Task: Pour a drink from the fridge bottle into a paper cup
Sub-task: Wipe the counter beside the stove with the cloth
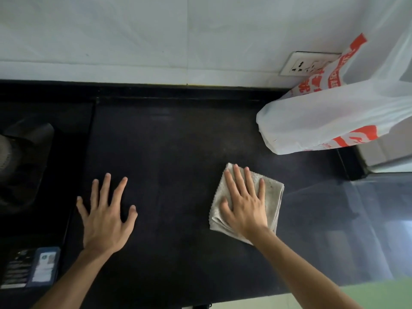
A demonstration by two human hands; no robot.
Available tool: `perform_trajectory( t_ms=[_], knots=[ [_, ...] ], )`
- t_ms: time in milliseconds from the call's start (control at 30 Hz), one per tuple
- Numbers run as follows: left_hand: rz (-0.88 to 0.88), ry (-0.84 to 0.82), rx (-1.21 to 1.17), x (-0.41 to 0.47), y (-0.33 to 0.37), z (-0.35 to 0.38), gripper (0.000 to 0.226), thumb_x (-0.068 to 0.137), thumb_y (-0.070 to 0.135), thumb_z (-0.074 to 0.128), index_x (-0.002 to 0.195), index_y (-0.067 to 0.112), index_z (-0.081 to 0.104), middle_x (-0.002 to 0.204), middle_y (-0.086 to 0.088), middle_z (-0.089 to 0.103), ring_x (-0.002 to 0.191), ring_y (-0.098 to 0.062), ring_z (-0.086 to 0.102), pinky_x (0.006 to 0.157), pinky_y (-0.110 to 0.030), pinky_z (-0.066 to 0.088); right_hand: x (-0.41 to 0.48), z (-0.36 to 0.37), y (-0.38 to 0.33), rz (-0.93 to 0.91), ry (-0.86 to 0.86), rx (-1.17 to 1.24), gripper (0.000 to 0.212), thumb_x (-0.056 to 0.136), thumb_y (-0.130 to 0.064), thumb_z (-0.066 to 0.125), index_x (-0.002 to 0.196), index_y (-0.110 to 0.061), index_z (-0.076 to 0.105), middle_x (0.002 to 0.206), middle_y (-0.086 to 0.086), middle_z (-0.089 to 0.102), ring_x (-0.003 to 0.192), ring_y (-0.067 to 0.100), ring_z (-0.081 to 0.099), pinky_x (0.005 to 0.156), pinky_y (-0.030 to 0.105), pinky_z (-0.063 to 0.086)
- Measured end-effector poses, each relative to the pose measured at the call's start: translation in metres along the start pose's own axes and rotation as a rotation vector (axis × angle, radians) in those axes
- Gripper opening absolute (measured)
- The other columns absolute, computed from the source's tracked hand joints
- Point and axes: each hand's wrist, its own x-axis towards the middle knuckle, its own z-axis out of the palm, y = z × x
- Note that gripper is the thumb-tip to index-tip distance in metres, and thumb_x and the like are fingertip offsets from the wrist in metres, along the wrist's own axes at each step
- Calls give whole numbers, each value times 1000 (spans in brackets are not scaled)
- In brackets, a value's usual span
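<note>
I see no bottle and no paper cup here, so the pouring is not started: my right hand [245, 208] presses flat with straight fingers on a cloth [273, 197], and my left hand [104, 219] rests spread and empty on the dark surface [174, 152]

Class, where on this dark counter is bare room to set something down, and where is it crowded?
Bare: the black countertop between the left hand and the right hand pressing the folded grey cloth, back to the wall. Crowded: the right rear, under the white red-printed plastic bag; the left, by the black stove and blue phone.
</note>
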Motion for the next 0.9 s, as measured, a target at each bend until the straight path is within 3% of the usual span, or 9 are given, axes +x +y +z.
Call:
perform_trajectory(
  t_ms=[133, 233, 367, 433, 567, 667, 767, 900],
  knots=[
    [-7, 2, 2, 0, -1, 0, 76, 82, 56, 31, 153, 28, 29, 165, -9, 17, 152, -34, 9, 113, -69, 10, 77, -9, -30, 80, 20, 23, 74, 92, -49, 24, 158, -25, 0, 166, -2, -6, 152, 23, -12, 117, 62, -1],
    [-7, 0, 3, 0, 0, 1, 76, 82, 56, 31, 153, 29, 27, 165, -9, 15, 152, -34, 8, 114, -69, 9, 81, -6, -53, 121, 26, 18, 75, 92, -49, 23, 158, -20, 0, 166, 2, -6, 152, 26, -13, 117, 64, -4],
    [-4, -4, 15, -1, 0, 1, 76, 83, 55, 31, 154, 28, 27, 165, -9, 15, 152, -34, 7, 114, -70, 11, -1, 12, -76, -255, -18, -3, 74, 94, -50, 30, 158, -20, 9, 166, 0, -2, 152, 26, -11, 117, 64, 5],
    [-7, -10, 12, -1, 0, 1, 75, 84, 54, 31, 154, 29, 27, 165, -8, 14, 153, -33, 7, 115, -70, 11, 11, 10, -67, -337, -52, 5, 74, 93, -51, 32, 158, -24, 10, 166, -4, -2, 152, 23, -11, 118, 62, 7],
    [-19, -9, -6, 0, 0, 0, 74, 83, 54, 32, 154, 30, 27, 166, -6, 13, 153, -31, 5, 116, -68, 9, 104, -4, -77, -232, -12, -38, 74, 91, -51, 26, 158, -25, 7, 166, -4, -2, 153, 24, -7, 117, 63, 6],
    [-18, -13, 7, 1, -1, 0, 74, 84, 54, 32, 154, 31, 25, 166, -5, 12, 153, -30, 5, 116, -67, 10, 125, 0, -109, -118, 1, -69, 76, 91, -52, 19, 158, -19, 3, 166, 4, -2, 152, 31, -9, 115, 67, 0],
    [-12, -21, 16, -2, -2, 0, 75, 84, 54, 32, 155, 31, 24, 166, -5, 10, 153, -30, 5, 116, -68, 11, 67, 15, -149, -406, -41, -129, 76, 94, -54, 18, 157, -18, -1, 166, 7, -6, 150, 33, -18, 115, 67, -4],
    [-13, -26, 17, -2, -1, 0, 75, 84, 56, 32, 155, 31, 24, 167, -4, 9, 153, -29, 5, 116, -67, 12, 62, 15, -146, -718, -87, -74, 72, 95, -54, 28, 157, -24, 10, 166, -1, 0, 152, 25, -9, 118, 60, -7]
  ],
)
